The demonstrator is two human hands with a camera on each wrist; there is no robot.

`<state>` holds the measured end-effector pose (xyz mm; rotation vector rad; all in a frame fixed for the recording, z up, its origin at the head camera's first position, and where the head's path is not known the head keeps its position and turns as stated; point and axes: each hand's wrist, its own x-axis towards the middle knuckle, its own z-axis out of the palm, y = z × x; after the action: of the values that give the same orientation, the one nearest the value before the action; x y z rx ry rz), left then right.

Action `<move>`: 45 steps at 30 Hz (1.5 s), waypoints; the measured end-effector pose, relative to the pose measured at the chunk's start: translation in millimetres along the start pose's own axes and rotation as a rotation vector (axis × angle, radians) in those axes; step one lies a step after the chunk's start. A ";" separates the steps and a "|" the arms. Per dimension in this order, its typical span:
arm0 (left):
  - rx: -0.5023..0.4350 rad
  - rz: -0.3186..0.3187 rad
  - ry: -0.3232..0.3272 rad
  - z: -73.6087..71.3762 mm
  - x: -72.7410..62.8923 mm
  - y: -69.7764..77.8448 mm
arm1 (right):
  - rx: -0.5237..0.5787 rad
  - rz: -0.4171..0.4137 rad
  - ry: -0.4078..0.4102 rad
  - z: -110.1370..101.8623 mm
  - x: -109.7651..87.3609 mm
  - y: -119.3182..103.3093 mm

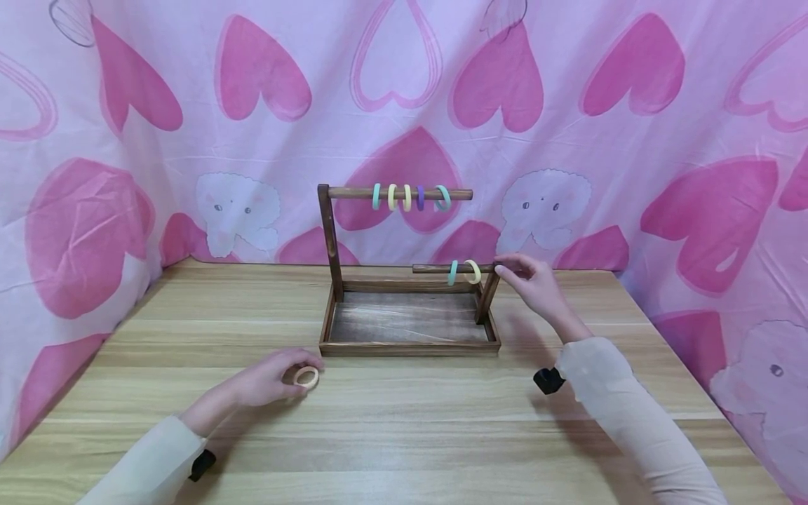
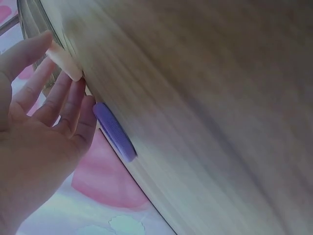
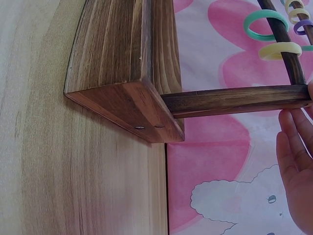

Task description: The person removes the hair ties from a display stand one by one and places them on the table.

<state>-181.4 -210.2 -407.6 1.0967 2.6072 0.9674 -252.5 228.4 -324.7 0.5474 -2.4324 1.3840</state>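
Observation:
My left hand [image 1: 268,379] pinches a pale cream ring [image 1: 306,378] between thumb and fingers, just above the table in front of the stand's left corner. Beside its little finger a purple ring [image 2: 115,131] is visible in the left wrist view; the hand hides it in the head view. My right hand [image 1: 533,284] holds the top of the short post of a dark wooden two-bar stand [image 1: 410,348], thumb in front. On the lower bar [image 1: 432,268] hang a mint ring [image 1: 452,273] and a yellow ring [image 1: 473,272].
The taller upper bar [image 1: 353,192] carries several rings in mint, yellow and purple, including a purple one [image 1: 420,198]. Below both bars lies the stand's shallow tray. A pink heart-patterned cloth [image 1: 391,84] hangs around the back and sides of the wooden table [image 1: 404,428].

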 end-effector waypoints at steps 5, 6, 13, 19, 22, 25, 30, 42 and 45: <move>0.033 0.001 0.007 0.3 0.1 -0.7 | -0.003 -0.019 0.001 0.0 0.6 0.6; 0.034 0.000 0.008 0.4 0.3 -0.4 | -0.003 -0.018 0.003 0.0 0.7 0.6; -0.008 -0.043 0.022 0.1 4.1 3.4 | 0.011 -0.029 0.006 0.4 0.7 0.1; -0.077 -0.040 0.130 -4.4 14.4 9.3 | 0.015 -0.044 0.008 0.4 2.1 3.1; -0.061 -0.007 0.221 -8.3 21.8 13.6 | 0.020 -0.042 0.004 0.0 4.0 11.8; -0.044 0.028 0.296 -11.7 30.0 20.0 | 0.015 -0.037 0.004 -0.3 6.6 23.6; -0.040 0.034 0.347 -15.2 44.1 33.2 | 0.014 -0.034 0.012 0.1 9.0 34.5; 0.002 0.242 0.363 -5.7 84.1 52.0 | 0.042 -0.028 0.002 0.4 3.3 14.2; -0.007 0.249 0.345 -3.2 91.6 55.2 | 0.046 -0.033 0.008 0.7 0.8 5.0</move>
<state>-216.1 -120.2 -361.5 1.3886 2.7693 1.3239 -255.6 230.0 -328.5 0.5884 -2.3797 1.4289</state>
